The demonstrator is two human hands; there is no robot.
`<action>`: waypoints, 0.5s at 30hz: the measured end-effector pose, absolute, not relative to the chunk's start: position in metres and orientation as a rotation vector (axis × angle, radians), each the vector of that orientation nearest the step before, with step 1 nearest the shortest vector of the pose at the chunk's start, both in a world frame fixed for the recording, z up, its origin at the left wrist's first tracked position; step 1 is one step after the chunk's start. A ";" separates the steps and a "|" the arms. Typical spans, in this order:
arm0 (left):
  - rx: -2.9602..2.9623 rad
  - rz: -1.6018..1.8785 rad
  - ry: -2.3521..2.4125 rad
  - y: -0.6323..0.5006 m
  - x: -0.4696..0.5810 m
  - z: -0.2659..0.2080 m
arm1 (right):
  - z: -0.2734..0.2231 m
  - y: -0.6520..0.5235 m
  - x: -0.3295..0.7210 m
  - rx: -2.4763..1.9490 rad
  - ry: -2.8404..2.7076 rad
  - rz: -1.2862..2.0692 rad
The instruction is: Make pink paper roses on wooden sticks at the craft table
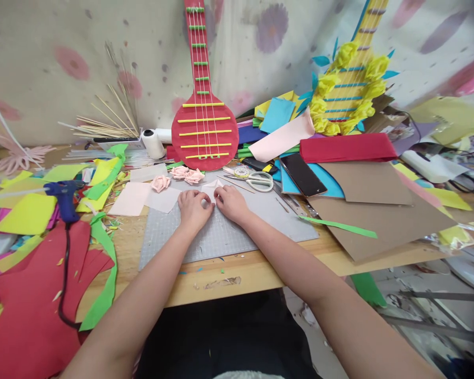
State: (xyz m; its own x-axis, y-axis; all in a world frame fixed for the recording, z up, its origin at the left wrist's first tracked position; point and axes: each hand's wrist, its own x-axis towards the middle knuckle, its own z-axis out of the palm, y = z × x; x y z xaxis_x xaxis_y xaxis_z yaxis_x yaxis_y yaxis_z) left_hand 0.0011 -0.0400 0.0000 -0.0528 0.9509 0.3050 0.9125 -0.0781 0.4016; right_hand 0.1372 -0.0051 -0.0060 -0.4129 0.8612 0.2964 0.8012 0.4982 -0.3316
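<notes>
at the middle of the grey cutting mat (229, 237), toward its far edge, a small pale paper (212, 184) sits between both hands. left hand (195, 207): fingers curled, thumb and forefinger in a narrow pinch on the paper. right hand (231, 203): fingers bent, narrow, pinching the paper's near side; fingertips partly hidden. hands almost touching. pink paper roses (193, 176) just beyond the left hand, pale pink sheet (129, 200) to its left. scissors (259, 181) beyond the right hand. red paper instrument (205, 131) upright behind, against the patterned curtain (150, 31).
</notes>
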 end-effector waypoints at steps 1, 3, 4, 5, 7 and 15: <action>2.113 0.795 2.078 -0.040 0.001 0.000 | -0.005 -0.005 0.138 -1.374 -2.323 0.197; 2.119 0.797 2.073 -0.040 0.002 0.000 | -0.004 -0.007 0.138 -1.371 -2.331 0.205; 2.119 0.797 2.074 -0.040 0.003 0.000 | -0.003 -0.008 0.139 -1.365 -2.335 0.203; 2.116 0.797 2.078 -0.040 0.003 -0.001 | -0.002 -0.009 0.139 -1.358 -2.342 0.195; 2.108 0.796 2.086 -0.040 0.004 -0.001 | -0.001 -0.011 0.140 -1.349 -2.361 0.167; 2.088 0.775 2.078 -0.038 0.003 -0.001 | -0.002 -0.005 0.152 -1.482 -2.334 0.152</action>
State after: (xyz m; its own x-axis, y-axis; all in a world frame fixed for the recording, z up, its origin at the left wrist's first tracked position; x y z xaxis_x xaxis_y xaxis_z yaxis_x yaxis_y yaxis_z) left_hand 0.0028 -0.0376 -0.0006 -0.0578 0.9573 0.2832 0.9088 -0.0670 0.4118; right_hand 0.1519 -0.0051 -0.0016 -0.3781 0.8913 0.2503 0.8513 0.4410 -0.2843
